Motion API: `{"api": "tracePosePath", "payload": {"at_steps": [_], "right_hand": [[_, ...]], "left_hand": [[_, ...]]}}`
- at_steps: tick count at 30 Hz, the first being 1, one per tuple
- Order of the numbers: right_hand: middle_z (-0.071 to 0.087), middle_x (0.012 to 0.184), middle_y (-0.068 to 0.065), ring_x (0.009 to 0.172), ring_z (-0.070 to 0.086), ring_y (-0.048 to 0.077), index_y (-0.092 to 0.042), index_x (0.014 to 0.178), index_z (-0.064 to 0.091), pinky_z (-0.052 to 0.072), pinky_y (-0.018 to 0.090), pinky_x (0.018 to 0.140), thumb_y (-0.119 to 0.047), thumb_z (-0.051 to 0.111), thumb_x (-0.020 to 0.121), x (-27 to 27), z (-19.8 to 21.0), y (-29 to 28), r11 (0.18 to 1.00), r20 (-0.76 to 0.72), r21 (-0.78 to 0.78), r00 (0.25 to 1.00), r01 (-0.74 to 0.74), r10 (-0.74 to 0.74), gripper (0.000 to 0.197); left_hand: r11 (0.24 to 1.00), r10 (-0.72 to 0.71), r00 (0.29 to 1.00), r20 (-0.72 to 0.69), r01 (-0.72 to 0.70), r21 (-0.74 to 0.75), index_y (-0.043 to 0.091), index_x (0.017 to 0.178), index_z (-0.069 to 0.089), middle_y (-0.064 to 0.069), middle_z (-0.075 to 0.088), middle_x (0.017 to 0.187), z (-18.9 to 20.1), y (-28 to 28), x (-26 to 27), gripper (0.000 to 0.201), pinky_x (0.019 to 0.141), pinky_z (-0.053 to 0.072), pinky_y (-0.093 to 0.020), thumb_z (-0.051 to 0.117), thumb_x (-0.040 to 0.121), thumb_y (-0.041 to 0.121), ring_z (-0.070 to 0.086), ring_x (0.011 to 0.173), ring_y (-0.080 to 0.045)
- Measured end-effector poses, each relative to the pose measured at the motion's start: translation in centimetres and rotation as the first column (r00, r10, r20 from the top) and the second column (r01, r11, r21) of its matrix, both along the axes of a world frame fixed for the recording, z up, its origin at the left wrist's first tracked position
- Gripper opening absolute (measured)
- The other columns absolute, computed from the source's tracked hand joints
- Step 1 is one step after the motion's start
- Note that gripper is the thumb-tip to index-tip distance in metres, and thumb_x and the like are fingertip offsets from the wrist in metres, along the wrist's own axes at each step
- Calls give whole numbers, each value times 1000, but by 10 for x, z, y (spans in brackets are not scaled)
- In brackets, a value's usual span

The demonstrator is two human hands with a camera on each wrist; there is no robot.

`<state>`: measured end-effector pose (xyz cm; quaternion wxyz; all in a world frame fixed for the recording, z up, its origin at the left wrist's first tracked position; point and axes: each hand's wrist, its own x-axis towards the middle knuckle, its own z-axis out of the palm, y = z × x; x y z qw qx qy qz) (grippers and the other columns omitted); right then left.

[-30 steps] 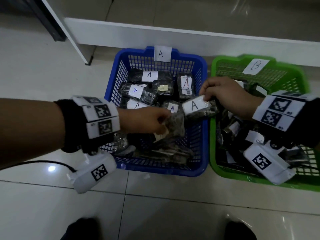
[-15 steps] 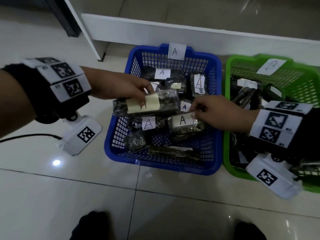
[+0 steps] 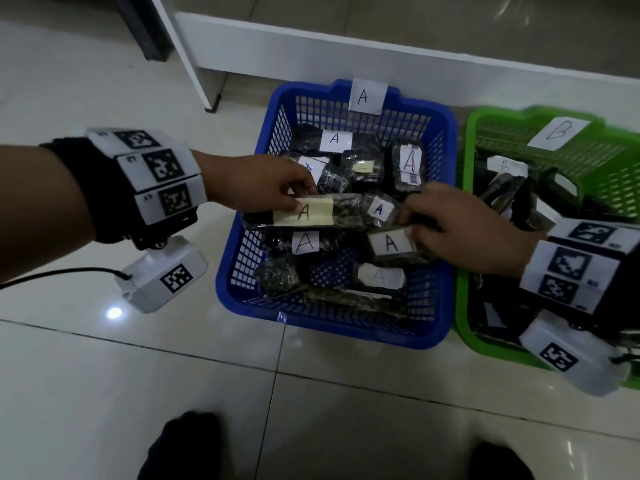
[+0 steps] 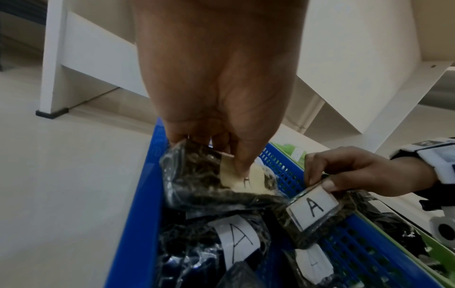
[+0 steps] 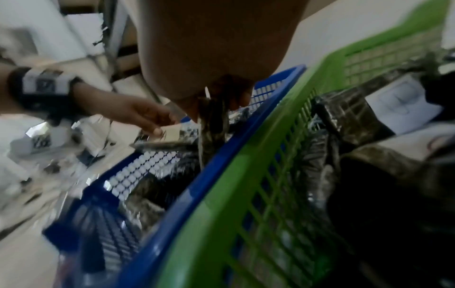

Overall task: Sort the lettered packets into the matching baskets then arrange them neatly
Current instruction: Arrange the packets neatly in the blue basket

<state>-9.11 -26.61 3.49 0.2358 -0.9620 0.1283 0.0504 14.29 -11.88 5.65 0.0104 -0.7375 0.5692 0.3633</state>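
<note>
The left hand [image 3: 256, 183] reaches over the left rim of the blue basket [image 3: 239, 271], its grip pinching a long dark packet [image 3: 332, 216] by the yellow label marked A; the left wrist view shows the thumb pressed on that label and the fingers curled behind the packet's top edge. This packet lies crosswise above the others in the middle of the basket. The right hand [image 3: 460, 230] comes in over the basket's right rim, its grip pinching a second packet [image 3: 391, 244] with a white A label, thumb on the label's upper corner and fingers curled behind; this packet hangs just beside the first, at its right end, and whether they touch cannot be told. Below and behind them in the blue basket lie more dark packets with A labels, some face up, one standing near the back right corner. A paper tag [image 3: 367, 97] marked A sits on the basket's far wall. The green basket [image 3: 464, 306] stands touching the blue one on its right, carries a tag [image 3: 561, 133] marked B, and holds dark packets, one with a label that reads faintly. Both baskets stand on a pale tiled floor [image 3: 173, 393] before a white shelf base [image 3: 311, 53].
</note>
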Motion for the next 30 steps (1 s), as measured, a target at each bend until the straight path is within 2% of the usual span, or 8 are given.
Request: {"api": "tracePosePath", "payload": {"at_steps": [3,6,13,17,20,22,25,30], "right_hand": [[55,85,-6,83,52,12,-16,94,63,36,25,69,-12,57,89,5,3,-7,983,-84,117,987,144,-135,9],[62,86,-4,81,58,14,-15,97,63,42,26,69,-17,56,92,10,2,-8,974,-155,140,975,180,-158,9],[66,91,1,79,53,19,-24,112,48,22,32,86,-29,43,97,12,-12,9,952,-445,-237,893,-193,70,16],[63,101,-2,93,54,19,-24,134,33,22,37,97,-70,41,83,6,-12,16,931,-478,-280,875,-236,78,69],[52,125,0,113,47,23,-20,144,21,20,42,102,-66,52,80,1,-17,23,887,-497,-352,863,-299,93,85],[47,127,1,116,43,22,-21,141,27,20,42,102,-61,53,81,1,-15,24,897,-463,-353,883,-265,78,77],[45,120,0,116,40,21,-27,135,38,21,43,100,-61,53,79,6,0,17,953,-393,-258,918,-160,47,67],[43,117,-4,122,39,19,-31,133,47,18,43,103,-50,58,80,20,24,-7,988,-381,-151,924,-37,-24,57]], "left_hand": [[1000,-13,1000,10,13,-14,19,130,48,8,52,110,-4,0,1,35,71,36,-14,51,95,23,48,95,-7],[999,-24,1000,18,24,-22,19,128,48,5,55,115,-7,-1,2,33,75,35,-18,49,96,22,48,95,-8],[983,-82,989,123,101,-155,19,125,47,4,53,112,-16,4,6,36,74,33,-18,58,91,25,44,91,-8],[876,-191,940,282,292,-383,16,117,53,-4,56,110,-20,9,0,35,83,41,-31,64,84,21,50,97,-19],[789,-273,912,306,395,-471,16,109,57,-4,59,103,-14,11,-20,26,80,47,-36,57,84,24,54,93,-21],[810,-348,914,206,404,-424,22,106,58,3,60,100,-8,10,-38,21,78,49,-31,52,87,29,55,90,-14],[863,-463,880,103,474,-173,30,110,58,8,63,102,-14,7,-62,20,80,50,-29,50,92,33,59,90,-11],[890,-441,894,75,447,-96,19,124,55,-3,58,120,-42,-4,-92,32,91,49,-36,49,93,25,57,106,-20]]}}
